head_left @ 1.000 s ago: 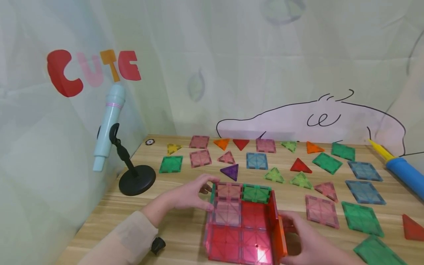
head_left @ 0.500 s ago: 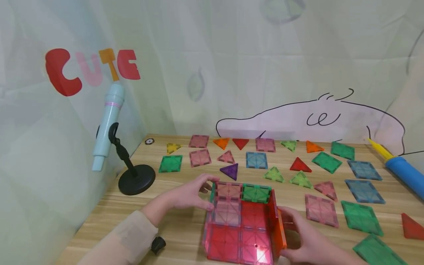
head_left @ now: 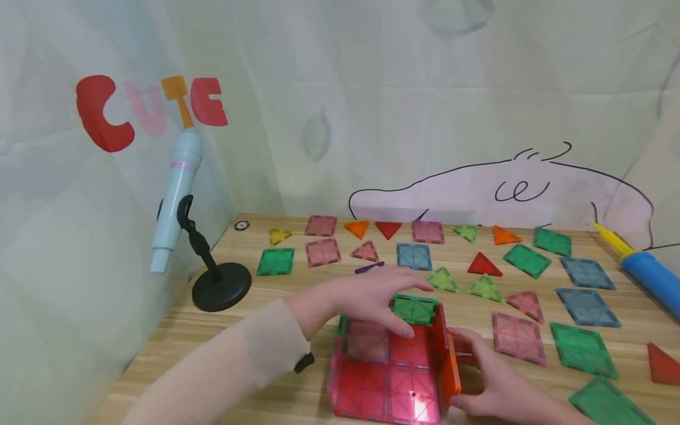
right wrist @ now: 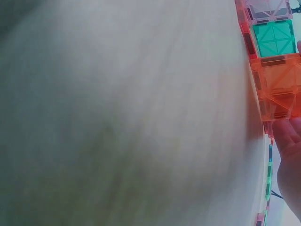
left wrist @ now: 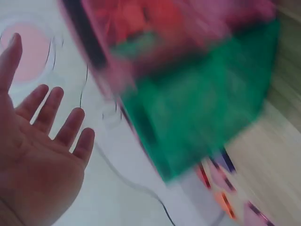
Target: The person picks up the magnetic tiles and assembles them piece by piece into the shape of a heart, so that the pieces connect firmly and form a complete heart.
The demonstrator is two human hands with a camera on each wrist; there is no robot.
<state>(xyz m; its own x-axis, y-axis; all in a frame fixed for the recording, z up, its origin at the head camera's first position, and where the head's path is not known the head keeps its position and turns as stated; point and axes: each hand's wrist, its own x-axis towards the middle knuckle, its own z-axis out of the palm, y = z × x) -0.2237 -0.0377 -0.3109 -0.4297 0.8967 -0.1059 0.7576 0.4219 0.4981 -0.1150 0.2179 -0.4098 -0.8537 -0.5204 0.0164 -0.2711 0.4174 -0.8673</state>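
An unlidded box of translucent magnetic tiles [head_left: 388, 361] is set on the wood-grain tabletop [head_left: 276, 295], at its near part and between the two hands. Its floor is made up of four squares: a pale pink tile [head_left: 366, 348] at back left, a red tile at back right, and two pinkish-red tiles in front, with a bright glint caught on the right one. The back wall is formed on its right by an upright green tile [head_left: 415, 310]; its left part is covered by the left hand [head_left: 374, 292]. On the left side, a green edge is seen at the back and a pinkish, see-through panel nearer. The right wall is built from a red wall tile [head_left: 440, 330] behind and an orange tile [head_left: 452, 372] in front. In the right wrist view, raised crossing ribs and dark strips are shown along the orange tile's borders.

The orange tile is held at its outer side by the right hand [head_left: 491, 381], between curled fingers and thumb. The left hand is spread over the back of the box, its fingers extended and parted; whether the box is touched cannot be told. In the left wrist view, the box is blurred. Beyond the box, a purple triangle [head_left: 369, 267] is partly hidden by the left hand.
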